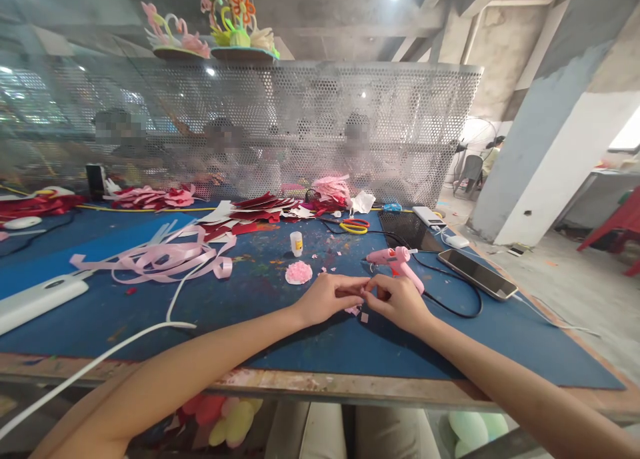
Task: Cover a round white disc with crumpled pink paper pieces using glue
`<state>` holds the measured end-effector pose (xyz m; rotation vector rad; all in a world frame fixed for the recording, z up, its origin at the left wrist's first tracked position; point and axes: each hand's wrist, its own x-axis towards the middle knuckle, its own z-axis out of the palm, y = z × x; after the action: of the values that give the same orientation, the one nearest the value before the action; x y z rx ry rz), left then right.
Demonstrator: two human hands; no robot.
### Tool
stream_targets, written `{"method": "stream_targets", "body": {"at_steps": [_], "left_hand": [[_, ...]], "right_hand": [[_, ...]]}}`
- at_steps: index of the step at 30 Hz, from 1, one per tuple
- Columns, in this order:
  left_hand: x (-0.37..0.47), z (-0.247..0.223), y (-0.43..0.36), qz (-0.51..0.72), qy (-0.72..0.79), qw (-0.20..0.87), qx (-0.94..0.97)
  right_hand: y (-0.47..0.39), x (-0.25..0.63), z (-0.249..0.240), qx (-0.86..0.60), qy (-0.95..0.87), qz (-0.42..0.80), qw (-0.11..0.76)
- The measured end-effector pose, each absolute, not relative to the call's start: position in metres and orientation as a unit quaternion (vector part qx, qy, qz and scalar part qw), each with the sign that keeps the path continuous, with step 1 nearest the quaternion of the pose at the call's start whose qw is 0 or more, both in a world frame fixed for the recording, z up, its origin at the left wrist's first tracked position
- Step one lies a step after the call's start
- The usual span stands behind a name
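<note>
My left hand (327,299) and my right hand (397,302) meet fingertip to fingertip just above the blue mat. Their fingers are pinched together; whatever is between them is too small and hidden to name. Small pink paper pieces (365,318) lie under and beside the fingers. A pink glue gun (393,256) rests just behind my right hand. Left of and behind my left hand sits a small white dish heaped with pink pieces (299,272), and behind that stands a small white bottle with a yellow label (297,244).
Pink ribbon (165,256) lies loosely coiled at left, near a white power strip (43,302). A phone (477,274) with a cable lies at right. Scissors (354,226), red strips (255,209) and pink ribbon bundles (331,190) line the back, before a perforated metal screen (300,132).
</note>
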<state>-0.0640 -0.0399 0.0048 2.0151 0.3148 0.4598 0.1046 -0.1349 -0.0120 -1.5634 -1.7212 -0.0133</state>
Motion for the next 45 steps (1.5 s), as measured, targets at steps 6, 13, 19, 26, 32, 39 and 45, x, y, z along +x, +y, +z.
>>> {"method": "stream_targets", "body": {"at_steps": [6, 13, 19, 26, 32, 39, 45], "left_hand": [[-0.064, 0.008, -0.035, 0.229, 0.18, 0.475, 0.83], [-0.077, 0.02, 0.015, 0.322, 0.24, 0.262, 0.877], [-0.083, 0.017, 0.037, 0.263, 0.217, 0.169, 0.925], [-0.082, 0.013, 0.041, 0.214, 0.178, 0.1, 0.955], [-0.08, 0.013, 0.038, 0.226, 0.154, 0.063, 0.96], [-0.075, 0.009, 0.029, 0.207, 0.123, 0.049, 0.969], [-0.075, 0.007, 0.022, 0.19, 0.085, 0.082, 0.975]], "right_hand": [[-0.136, 0.108, -0.01, -0.602, -0.695, -0.1, 0.379], [-0.137, 0.112, -0.012, -0.57, -0.714, -0.181, 0.364], [-0.136, 0.114, -0.013, -0.567, -0.713, -0.195, 0.363], [-0.138, 0.113, -0.009, -0.574, -0.703, -0.193, 0.371], [-0.137, 0.113, -0.008, -0.584, -0.695, -0.175, 0.382], [-0.14, 0.113, -0.005, -0.54, -0.72, -0.126, 0.419], [-0.142, 0.113, -0.005, -0.488, -0.733, -0.131, 0.455]]}}
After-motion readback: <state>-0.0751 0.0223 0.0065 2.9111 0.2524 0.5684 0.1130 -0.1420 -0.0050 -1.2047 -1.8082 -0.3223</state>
